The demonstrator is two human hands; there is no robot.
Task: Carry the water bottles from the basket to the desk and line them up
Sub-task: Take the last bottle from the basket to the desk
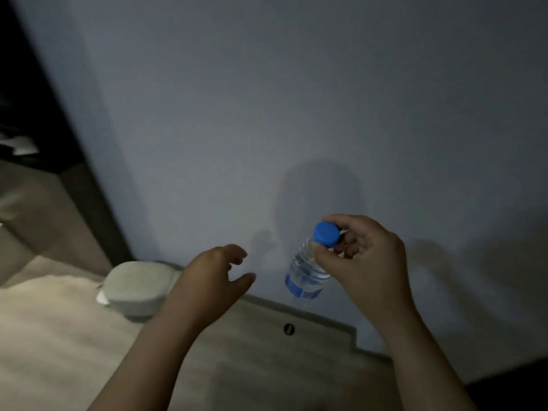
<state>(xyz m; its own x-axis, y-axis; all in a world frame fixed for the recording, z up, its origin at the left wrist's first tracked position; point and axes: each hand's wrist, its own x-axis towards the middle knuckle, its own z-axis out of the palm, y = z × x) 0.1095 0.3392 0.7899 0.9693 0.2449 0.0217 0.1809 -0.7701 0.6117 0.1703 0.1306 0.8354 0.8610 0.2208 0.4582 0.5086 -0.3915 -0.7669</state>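
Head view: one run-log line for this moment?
right hand: grips water bottle at blue cap | left hand: open, empty | water bottle: in air, before wall

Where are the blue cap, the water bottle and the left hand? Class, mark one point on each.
blue cap [326, 234]: head view, middle of its top.
water bottle [308, 272]: head view, clear body above the blue label.
left hand [212, 281]: head view, back of the hand.

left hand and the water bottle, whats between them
Nothing lies between the left hand and the water bottle; the head view shows only plain wall behind that gap.
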